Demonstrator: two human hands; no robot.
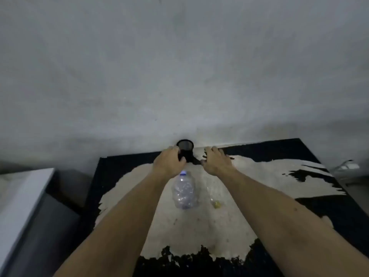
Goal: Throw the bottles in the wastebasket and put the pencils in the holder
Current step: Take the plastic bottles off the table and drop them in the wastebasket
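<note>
A black round holder [185, 145] stands at the table's far edge by the wall. My left hand [168, 161] is wrapped around its left side. Just right of the holder, my right hand [216, 161] hovers with its fingers spread and nothing in it. A clear crumpled bottle [184, 190] with a blue cap lies between my forearms. To its right lies a smaller clear bottle [213, 195] with a yellow cap, faint against the tabletop. Dark thin shapes under my right hand may be pencils; the blur hides them.
The black table [329, 212] has its coating worn away to pale patches. A grey wall rises right behind it. A white and grey unit [26, 206] stands at the left, below table height. A pale object [346, 166] lies off the right edge.
</note>
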